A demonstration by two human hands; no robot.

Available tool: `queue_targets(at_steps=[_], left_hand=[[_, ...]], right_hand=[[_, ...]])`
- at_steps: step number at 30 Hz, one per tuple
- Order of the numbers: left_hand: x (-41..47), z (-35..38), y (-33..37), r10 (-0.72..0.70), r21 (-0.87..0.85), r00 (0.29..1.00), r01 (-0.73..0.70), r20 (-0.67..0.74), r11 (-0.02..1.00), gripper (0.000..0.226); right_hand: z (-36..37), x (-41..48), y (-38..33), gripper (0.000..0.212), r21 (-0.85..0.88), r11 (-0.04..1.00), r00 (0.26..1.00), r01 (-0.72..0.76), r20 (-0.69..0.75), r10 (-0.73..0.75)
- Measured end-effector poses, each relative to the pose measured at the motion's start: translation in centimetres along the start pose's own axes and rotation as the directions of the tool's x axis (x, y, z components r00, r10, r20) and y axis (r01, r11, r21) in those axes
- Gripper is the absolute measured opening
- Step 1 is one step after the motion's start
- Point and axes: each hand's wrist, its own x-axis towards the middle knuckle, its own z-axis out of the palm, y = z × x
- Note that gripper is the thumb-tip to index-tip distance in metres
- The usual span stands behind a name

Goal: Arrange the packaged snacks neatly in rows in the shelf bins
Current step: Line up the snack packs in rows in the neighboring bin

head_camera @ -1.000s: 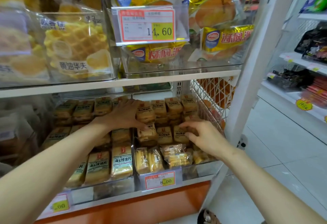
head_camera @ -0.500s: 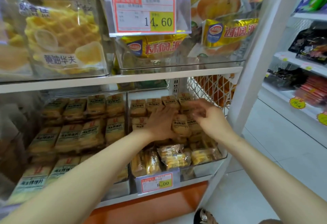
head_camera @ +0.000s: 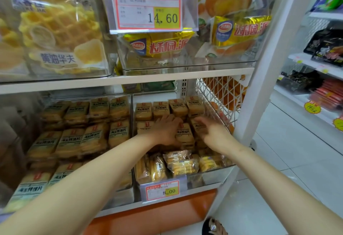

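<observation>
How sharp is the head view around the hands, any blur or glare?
Head view: the right hand is motion-blurred at the fingers; the left hand is sharper; glare hazes the clear bin wall at left; the wide lens bends the white post.

left hand (head_camera: 165, 129) flat on snack packs (head_camera: 184, 134) | right hand (head_camera: 211, 132) beside, fingers blurred

The left forearm (head_camera: 83, 184) and right forearm (head_camera: 269, 175), both bare, reached forward and converged, bringing the hands close side by side without touching. The left hand (head_camera: 165, 130) lay palm down, fingers straight and slightly spread, pointing away from the person. Just to its right, the right hand (head_camera: 211, 132) was turned palm inward, its fingers (head_camera: 201, 121) bent and blurred; whether they gripped anything could not be told.
</observation>
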Motion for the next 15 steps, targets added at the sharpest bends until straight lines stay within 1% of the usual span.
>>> queue_targets(at_steps=[2,5,10,12,15], left_hand=[[-0.1,-0.3,-0.2,-0.003,0.025,1.000,0.003,0.002,1.000,0.085],[-0.4,-0.5,-0.1,0.004,0.023,0.999,-0.003,-0.047,1.000,0.079],[-1.5,-3.6,-1.3,-0.005,0.005,0.981,0.006,-0.194,1.000,0.074],[-2.0,-4.6,-2.2,-0.016,0.004,0.978,0.017,-0.207,1.000,0.073],[-2.6,-4.7,-2.9,-0.015,-0.001,0.979,0.015,-0.205,1.000,0.075]], right_hand=[[0.0,-0.1,0.0,0.051,-0.006,1.000,0.997,-0.004,0.079,0.005],[0.3,-0.2,0.0,0.062,-0.015,1.000,0.988,0.017,0.155,-0.014],[0.6,0.0,0.9,0.069,-0.094,0.995,0.990,0.027,0.139,-0.014],[0.9,0.1,1.4,0.069,-0.139,0.989,0.990,0.055,0.134,-0.036],[1.3,0.7,1.6,0.063,-0.242,0.966,0.986,0.094,0.156,-0.057]])
